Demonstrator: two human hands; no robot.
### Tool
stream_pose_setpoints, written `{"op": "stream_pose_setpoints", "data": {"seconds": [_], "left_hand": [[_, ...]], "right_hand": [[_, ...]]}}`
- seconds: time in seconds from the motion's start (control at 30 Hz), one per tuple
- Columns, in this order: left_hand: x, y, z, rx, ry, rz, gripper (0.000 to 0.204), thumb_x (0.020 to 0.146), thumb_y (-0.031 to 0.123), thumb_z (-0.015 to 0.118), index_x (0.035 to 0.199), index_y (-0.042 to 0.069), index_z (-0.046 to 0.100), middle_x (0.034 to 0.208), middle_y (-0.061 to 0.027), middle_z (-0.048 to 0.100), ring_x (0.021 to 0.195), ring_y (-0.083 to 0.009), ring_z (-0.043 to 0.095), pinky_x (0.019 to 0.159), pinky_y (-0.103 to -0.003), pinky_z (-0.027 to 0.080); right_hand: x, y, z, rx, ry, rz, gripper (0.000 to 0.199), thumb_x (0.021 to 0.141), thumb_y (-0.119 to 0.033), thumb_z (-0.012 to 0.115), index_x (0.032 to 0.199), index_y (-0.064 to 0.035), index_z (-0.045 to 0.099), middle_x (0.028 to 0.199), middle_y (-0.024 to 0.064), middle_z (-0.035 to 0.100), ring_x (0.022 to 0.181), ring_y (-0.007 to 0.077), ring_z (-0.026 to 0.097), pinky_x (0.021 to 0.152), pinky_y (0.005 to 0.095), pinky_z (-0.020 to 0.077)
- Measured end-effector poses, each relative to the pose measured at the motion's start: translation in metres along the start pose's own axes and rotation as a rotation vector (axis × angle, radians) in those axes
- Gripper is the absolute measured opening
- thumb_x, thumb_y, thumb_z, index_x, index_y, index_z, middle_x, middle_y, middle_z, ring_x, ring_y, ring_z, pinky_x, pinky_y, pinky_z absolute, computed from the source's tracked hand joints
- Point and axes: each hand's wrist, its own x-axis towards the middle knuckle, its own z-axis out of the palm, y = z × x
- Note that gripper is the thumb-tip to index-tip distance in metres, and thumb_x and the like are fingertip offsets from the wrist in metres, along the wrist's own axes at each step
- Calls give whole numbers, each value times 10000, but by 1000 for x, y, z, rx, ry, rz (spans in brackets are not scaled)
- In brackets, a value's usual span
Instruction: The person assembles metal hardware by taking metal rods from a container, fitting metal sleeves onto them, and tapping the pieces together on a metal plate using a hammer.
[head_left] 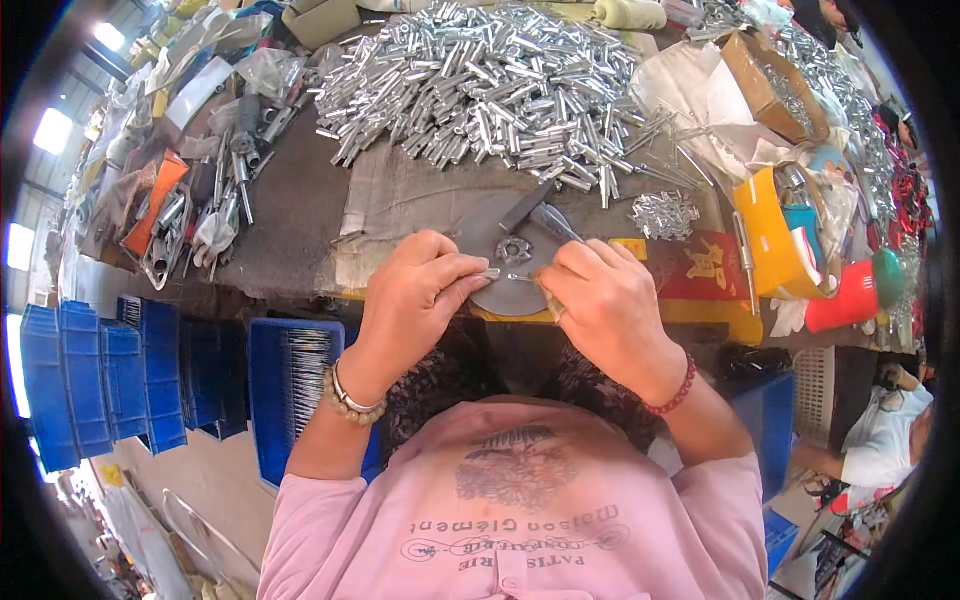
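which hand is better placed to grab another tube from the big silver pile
Probably the right hand: its side lies nearer the pile of metal tubes trailing down to the right. Both hands are busy, though; the left hand pinches a small metal piece.

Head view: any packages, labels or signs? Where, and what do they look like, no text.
Cardboard box: upper right, open, brown, metal parts inside.
Red label: table edge right of the hands, rectangular, yellow markings.
Yellow tag: beside it, small.
Yellow carton: right, open.
No screens.
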Motion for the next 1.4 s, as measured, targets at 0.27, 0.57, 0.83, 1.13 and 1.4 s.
{"op": "stream_pose_setpoints", "data": {"seconds": [0.27, 0.57, 0.83, 1.13, 1.4], "left_hand": [[2, -2, 1, -6, 7, 21, 171, 881, 41, 868, 1045, 33, 821, 929, -101, 692, 863, -277, 684, 750, -371, 539], [1, -2, 7, -43, 6, -19, 178, 889, 33, 856, 1064, 47, 827, 965, -99, 668, 877, -272, 665, 761, -364, 530], [1, 1, 6, -26, -1, -24, 171, 885, 58, 863, 1051, 62, 824, 964, -99, 673, 847, -289, 682, 728, -387, 544], [0, 4, 7, -31, 23, -11, 157, 904, 66, 864, 1055, 68, 823, 933, -95, 648, 794, -273, 663, 693, -377, 531], [3, 4, 5, -46, 16, -48, 222, 879, -12, 846, 1089, 56, 823, 959, -96, 634, 870, -257, 629, 755, -359, 501]], "right_hand": [[5, 1, 3, -28, -5, -36, 54, 833, -72, 735, 881, -94, 724, 916, 50, 605, 900, 262, 654, 804, 415, 528], [6, 10, 9, -3, 3, -57, 54, 855, -96, 703, 894, -94, 742, 909, 48, 611, 895, 260, 661, 812, 413, 527], [0, 5, 15, 7, 15, -52, 60, 856, -112, 693, 894, -112, 740, 968, 39, 631, 949, 248, 658, 849, 397, 524], [-37, 78, -53, -237, 119, 311, 169, 833, -27, 798, 996, -73, 799, 1014, 87, 721, 998, 313, 729, 862, 428, 594], [-7, 91, -27, -277, 69, 246, 103, 829, -26, 763, 921, -73, 765, 988, 78, 671, 1009, 318, 698, 856, 460, 583]]}}
